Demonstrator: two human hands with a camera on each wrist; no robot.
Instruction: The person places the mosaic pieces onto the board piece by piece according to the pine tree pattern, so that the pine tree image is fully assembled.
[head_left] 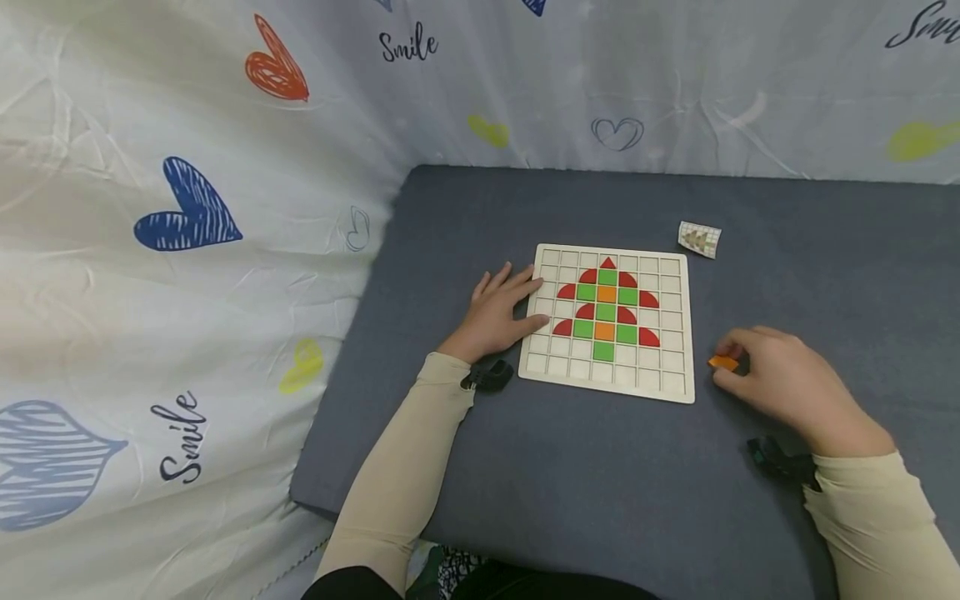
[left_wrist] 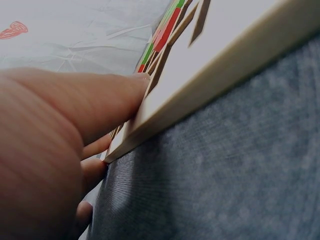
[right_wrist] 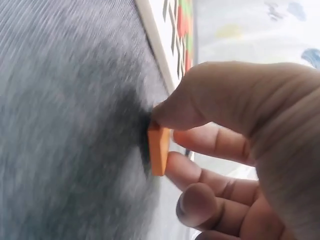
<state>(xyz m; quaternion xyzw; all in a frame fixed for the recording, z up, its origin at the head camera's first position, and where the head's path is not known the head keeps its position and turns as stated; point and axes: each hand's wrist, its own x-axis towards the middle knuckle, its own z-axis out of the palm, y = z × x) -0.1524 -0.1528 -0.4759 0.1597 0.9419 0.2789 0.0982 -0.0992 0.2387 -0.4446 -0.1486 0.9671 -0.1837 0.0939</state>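
Observation:
A pale wooden grid board [head_left: 551,350] lies on the grey tabletop, with red, green and orange tiles forming a tree shape in its cells. At its left edge rests my left hand [head_left: 491,317], fingers spread; in the left wrist view the thumb [left_wrist: 110,97] lies on the board's rim. My right hand [head_left: 787,383] is just right of the board, pinching an orange tile [head_left: 723,362] between thumb and fingers. The right wrist view shows that tile [right_wrist: 158,150] on edge, low over the cloth, partly covered by the thumb.
A small printed card [head_left: 699,239] with a tree pattern on a grid lies beyond the board's upper right corner. White curtains [head_left: 300,208] with hearts and lettering hang along the table's left and far edges. Grey cloth [head_left: 585,483] covers the tabletop [head_left: 825,267].

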